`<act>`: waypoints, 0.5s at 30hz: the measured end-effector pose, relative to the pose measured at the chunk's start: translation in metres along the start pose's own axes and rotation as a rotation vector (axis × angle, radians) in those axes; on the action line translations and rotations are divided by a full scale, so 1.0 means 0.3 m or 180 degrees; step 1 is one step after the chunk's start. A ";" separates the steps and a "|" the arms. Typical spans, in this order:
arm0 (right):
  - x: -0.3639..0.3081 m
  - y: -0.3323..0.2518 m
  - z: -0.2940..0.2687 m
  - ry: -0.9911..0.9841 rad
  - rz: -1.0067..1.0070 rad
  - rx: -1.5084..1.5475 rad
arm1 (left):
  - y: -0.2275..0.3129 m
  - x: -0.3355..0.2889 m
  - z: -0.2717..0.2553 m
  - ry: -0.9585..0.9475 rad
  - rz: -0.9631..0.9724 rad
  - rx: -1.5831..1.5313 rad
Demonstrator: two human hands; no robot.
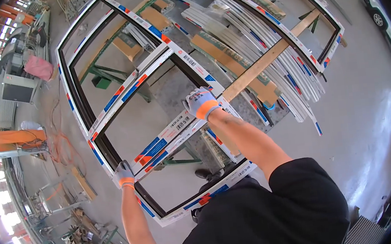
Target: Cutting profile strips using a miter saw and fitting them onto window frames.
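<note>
A large window frame [130, 88] with dark inner edges, wrapped in white film with red and blue print, lies in front of me. Crossbars divide it, and its near end reaches my body. My left hand [124, 173], in a grey glove with an orange cuff, is closed around the frame's left side beside a crossbar [170, 133]. On the right side, my right hand [201, 103], gloved alike, has its fingers curled over the frame's rail where another bar meets it. Its fingertips are partly hidden.
A wooden beam [256, 69] runs under the frame to the right, toward a second frame [286, 31]. Long wrapped profiles [263, 43] and cardboard [226, 54] lie on the table beyond. An orange post [7, 142] stands left, with cables [61, 141] on the floor.
</note>
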State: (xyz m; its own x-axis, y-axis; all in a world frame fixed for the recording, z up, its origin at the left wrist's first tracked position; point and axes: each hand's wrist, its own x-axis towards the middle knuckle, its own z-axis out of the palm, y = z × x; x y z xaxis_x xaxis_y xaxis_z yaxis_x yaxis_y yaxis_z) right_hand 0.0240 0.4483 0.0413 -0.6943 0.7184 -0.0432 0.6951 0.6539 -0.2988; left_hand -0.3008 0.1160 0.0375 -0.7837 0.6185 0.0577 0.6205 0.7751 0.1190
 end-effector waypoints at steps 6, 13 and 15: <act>-0.001 0.002 0.017 0.0067 0.0011 -0.0068 | -0.006 0.016 0.015 0.0014 0.0055 -0.0214; 0.056 0.090 -0.066 -0.0292 -0.0923 -0.0101 | -0.058 0.062 0.020 -0.0374 0.0415 0.0248; 0.085 0.086 -0.057 -0.0682 -0.0694 -0.0640 | -0.101 0.080 0.025 -0.0896 0.0555 0.0629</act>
State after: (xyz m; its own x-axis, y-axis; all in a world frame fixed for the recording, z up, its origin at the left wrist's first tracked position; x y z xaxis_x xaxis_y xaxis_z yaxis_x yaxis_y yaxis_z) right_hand 0.0275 0.4874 0.0488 -0.8387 0.5049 -0.2043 0.5345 0.8350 -0.1306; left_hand -0.3383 0.1083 0.0278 -0.6444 0.7332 -0.2174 0.7588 0.6482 -0.0634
